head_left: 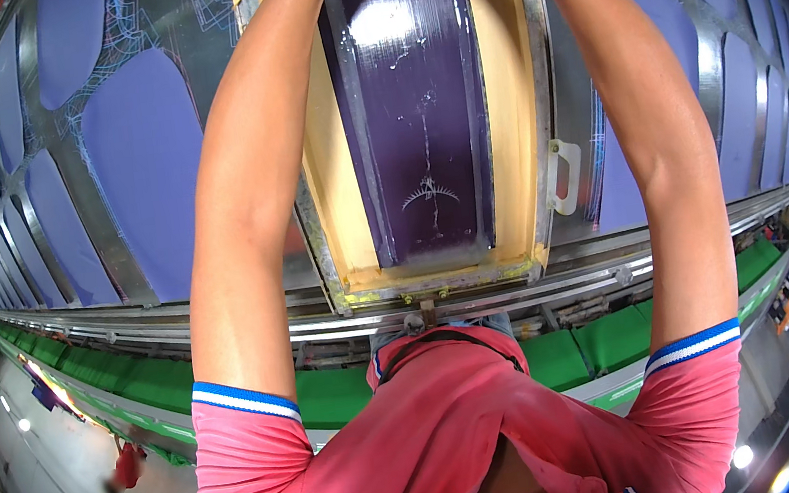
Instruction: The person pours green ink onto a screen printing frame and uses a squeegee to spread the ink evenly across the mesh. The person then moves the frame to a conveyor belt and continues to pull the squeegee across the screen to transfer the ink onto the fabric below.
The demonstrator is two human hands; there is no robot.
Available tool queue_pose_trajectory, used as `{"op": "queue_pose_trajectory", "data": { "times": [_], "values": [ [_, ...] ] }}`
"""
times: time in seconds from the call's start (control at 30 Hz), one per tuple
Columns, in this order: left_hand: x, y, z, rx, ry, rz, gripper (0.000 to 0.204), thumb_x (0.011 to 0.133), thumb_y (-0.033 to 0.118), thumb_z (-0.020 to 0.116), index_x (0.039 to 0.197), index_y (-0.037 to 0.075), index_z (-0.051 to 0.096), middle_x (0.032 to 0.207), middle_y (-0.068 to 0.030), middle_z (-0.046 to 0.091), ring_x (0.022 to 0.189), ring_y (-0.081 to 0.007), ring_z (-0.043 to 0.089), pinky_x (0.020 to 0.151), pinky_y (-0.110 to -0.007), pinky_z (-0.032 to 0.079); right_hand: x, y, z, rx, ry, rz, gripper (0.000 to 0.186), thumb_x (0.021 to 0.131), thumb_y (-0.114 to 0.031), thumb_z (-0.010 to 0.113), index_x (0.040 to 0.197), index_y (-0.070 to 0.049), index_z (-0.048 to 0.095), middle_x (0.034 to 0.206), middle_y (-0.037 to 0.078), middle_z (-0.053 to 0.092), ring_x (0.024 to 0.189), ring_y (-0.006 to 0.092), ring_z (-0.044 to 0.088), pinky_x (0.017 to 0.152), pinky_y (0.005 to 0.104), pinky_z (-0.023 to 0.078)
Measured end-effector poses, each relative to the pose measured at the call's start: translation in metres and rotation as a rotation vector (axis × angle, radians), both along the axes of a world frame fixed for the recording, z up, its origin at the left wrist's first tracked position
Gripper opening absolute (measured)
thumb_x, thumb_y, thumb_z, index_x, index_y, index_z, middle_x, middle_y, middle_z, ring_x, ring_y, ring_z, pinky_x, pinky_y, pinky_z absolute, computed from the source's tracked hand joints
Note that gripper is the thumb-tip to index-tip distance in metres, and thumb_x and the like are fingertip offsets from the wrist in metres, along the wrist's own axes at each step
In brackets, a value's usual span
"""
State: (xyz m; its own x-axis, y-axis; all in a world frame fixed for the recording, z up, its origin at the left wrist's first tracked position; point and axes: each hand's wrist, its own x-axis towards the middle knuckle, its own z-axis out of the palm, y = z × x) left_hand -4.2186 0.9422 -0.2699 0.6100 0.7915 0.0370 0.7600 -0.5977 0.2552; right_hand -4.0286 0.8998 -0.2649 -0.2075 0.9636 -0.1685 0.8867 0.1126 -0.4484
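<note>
Both my arms stretch forward to the far edge of the view, one on each side of a framed screen (516, 143) like those used for printing. My left hand and my right hand are cut off beyond that edge, so their fingers and anything they hold are hidden. The frame has a yellowish, stained border around a glossy dark purple panel (401, 137). A thin arc-shaped design and pale streaks mark the panel's surface. Against the frame's right side is a white plastic handle (563, 176).
Flat violet-blue cut pieces (149, 168) lie in rows on a long metal table (254, 264), to both sides. Metal rails (345, 325) run along its near edge. Green panels (334, 397) line the space below. A person in red (128, 466) is far off at left.
</note>
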Motion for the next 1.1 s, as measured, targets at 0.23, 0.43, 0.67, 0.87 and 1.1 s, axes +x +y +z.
{"op": "queue_pose_trajectory", "data": {
  "times": [0.23,0.43,0.67,0.87,1.1],
  "values": [
    [-0.046,-0.13,0.009,-0.069,0.158,-0.016,0.033,0.074,0.015,0.065,0.103,0.021,0.079,0.087,-0.0182,0.074,0.082,-0.037,0.072,0.074,-0.047,0.059,-0.041,-0.122,-0.028,0.281,-0.014,0.18,0.015,0.068,-0.012,0.065,0.076,0.0,0.069,0.077,0.025,0.067,0.078,0.0425,0.067,0.069,0.0525,0.052],
    [-0.106,-0.331,0.03,-0.327,0.102,0.027,0.033,0.072,0.002,0.063,0.098,0.015,0.078,0.086,-0.0163,0.074,0.079,-0.0349,0.073,0.07,-0.046,0.058,-0.113,-0.328,0.015,-0.043,-0.015,0.172,0.018,0.069,-0.003,0.064,0.086,-0.002,0.071,0.094,0.014,0.063,0.107,0.0306,0.058,0.105,0.0565,0.043],
    [-0.138,-0.455,0.03,-0.332,-0.001,0.004,0.034,0.068,-0.002,0.062,0.098,0.008,0.075,0.096,-0.0124,0.075,0.085,-0.0327,0.072,0.071,-0.044,0.057,-0.116,-0.444,0.016,-0.046,0.411,0.057,0.041,0.083,-0.023,0.073,0.118,-0.004,0.068,0.112,0.021,0.064,0.119,0.0334,0.055,0.108,0.052,0.04],
    [-0.138,-0.458,0.03,-0.322,-0.01,0.006,0.034,0.068,0.0,0.065,0.099,0.007,0.075,0.099,-0.0131,0.075,0.089,-0.0339,0.072,0.077,-0.044,0.058,0.004,-0.385,-0.063,0.093,0.078,-0.956,0.047,0.095,-0.045,0.06,0.125,-0.009,0.067,0.124,0.02,0.067,0.11,0.0415,0.062,0.092,0.0508,0.048],
    [-0.157,-0.463,0.039,-0.279,-0.078,-0.026,0.035,0.065,0.0,0.067,0.099,0.007,0.075,0.097,-0.0122,0.075,0.088,-0.0317,0.072,0.076,-0.044,0.058,0.002,-0.389,-0.023,0.333,0.356,-0.964,0.038,0.097,-0.033,0.061,0.095,0.003,0.072,0.078,0.02,0.069,0.072,0.0262,0.062,0.071,0.0403,0.048]
  ]
}}
